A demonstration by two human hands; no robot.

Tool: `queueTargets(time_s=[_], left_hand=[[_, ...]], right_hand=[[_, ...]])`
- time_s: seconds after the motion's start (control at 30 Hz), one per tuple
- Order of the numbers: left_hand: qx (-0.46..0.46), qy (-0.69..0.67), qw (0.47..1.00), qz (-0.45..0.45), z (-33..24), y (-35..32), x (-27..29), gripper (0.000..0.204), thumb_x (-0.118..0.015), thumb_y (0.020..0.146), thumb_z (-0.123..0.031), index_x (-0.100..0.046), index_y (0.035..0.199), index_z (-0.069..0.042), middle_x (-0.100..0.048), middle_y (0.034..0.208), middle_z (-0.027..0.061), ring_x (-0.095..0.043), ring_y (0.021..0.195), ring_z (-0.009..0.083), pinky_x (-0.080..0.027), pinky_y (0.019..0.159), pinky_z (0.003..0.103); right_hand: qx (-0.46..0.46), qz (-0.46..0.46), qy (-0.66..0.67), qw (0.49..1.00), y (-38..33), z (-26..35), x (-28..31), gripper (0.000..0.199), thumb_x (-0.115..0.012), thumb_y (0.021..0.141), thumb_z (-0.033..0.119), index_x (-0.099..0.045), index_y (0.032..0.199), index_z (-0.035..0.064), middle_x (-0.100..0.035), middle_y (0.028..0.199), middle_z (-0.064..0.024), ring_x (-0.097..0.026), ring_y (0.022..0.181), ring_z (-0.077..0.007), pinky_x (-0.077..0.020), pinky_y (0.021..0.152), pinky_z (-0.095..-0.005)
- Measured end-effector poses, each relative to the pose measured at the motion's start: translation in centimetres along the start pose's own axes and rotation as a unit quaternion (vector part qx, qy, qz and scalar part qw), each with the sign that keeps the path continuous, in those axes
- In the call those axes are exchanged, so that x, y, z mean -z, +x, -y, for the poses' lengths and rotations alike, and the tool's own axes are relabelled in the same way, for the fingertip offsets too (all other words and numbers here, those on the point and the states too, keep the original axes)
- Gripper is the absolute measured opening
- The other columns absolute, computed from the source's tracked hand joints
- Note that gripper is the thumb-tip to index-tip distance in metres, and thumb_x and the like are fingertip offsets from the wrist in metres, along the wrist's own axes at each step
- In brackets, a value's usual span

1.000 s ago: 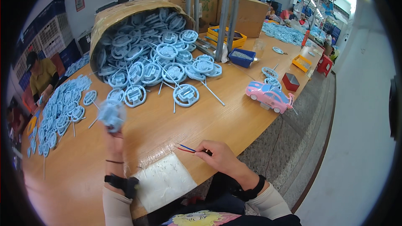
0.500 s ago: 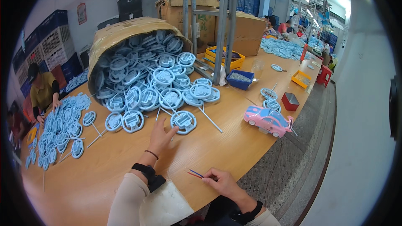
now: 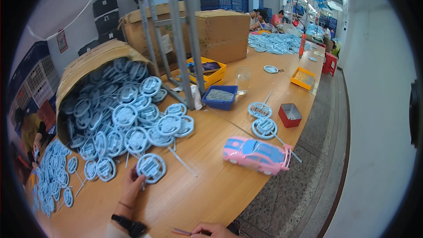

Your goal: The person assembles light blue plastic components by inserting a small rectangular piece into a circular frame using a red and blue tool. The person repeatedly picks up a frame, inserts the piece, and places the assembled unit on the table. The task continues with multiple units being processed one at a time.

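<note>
Since half a second ago, the left hand (image 3: 132, 184) has been advancing from just short of the pile onto the nearest blue plastic ring (image 3: 151, 167), and it is now resting against the ring's near-left rim, fingers curled onto the edge. That ring is lying flat on the wooden table (image 3: 207, 194), just in front of the heap of matching rings (image 3: 125, 119) spilling from the tipped cardboard box (image 3: 88, 64). The right hand (image 3: 216, 230) is showing only at the lower edge, pinching a thin stick (image 3: 180, 232) between its fingertips. A pink and blue toy car (image 3: 257, 154) is standing to the right, well apart from both hands, with a red tray (image 3: 290, 115) and a blue tray (image 3: 220, 97) farther back. The ring appears to be a light, stiff moulded part with an open centre and thin spokes; gripping it by the outer rim would probably be safest, since the spokes look easier to bend or snap. Its smooth surface may be slightly slippery.
</note>
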State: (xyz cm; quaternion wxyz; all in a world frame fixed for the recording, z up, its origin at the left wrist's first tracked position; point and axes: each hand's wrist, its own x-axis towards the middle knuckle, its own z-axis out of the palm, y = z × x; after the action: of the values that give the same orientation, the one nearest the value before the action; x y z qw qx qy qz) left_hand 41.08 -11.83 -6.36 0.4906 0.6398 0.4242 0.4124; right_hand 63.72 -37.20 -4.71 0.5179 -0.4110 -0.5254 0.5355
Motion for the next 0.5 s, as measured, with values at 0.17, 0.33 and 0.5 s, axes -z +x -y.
queueTargets(time_s=[0.17,0.33,0.5], left_hand=[[0.183,-0.08,0.979,0.045,-3.4,0.1,1.6,0.034,-0.056,0.074,-0.002,-0.056,0.108,0.002,-0.062,0.096,0.0071,-0.061,0.081,0.0165,-0.051,0.075,0.03],[0.289,-0.154,0.945,-0.001,-5.9,-0.9,1.5,0.031,-0.053,0.074,0.0,-0.055,0.106,0.003,-0.062,0.094,0.0119,-0.063,0.079,0.0238,-0.053,0.074,0.037],[0.323,-0.191,0.926,-0.029,-6.7,-3.2,0.3,0.029,-0.048,0.077,-0.002,-0.052,0.106,0.003,-0.061,0.094,0.0139,-0.063,0.081,0.026,-0.054,0.073,0.041]], right_hand=[[-0.055,0.025,0.049,0.997,-0.5,1.7,3.8,0.012,-0.063,0.083,0.013,-0.06,0.085,0.0021,-0.057,0.071,-0.0018,-0.05,0.064,-0.0066,-0.0406,0.058,-0.0214],[-0.082,0.062,0.099,0.99,-0.5,1.3,5.5,0.011,-0.063,0.083,0.013,-0.061,0.086,0.0022,-0.059,0.071,-0.0015,-0.053,0.065,-0.007,-0.0429,0.059,-0.0214],[-0.151,0.064,0.212,0.964,-0.2,3.8,8.2,0.011,-0.061,0.085,0.013,-0.059,0.086,0.0021,-0.062,0.071,-0.0049,-0.06,0.065,-0.0104,-0.0469,0.061,-0.0229]])
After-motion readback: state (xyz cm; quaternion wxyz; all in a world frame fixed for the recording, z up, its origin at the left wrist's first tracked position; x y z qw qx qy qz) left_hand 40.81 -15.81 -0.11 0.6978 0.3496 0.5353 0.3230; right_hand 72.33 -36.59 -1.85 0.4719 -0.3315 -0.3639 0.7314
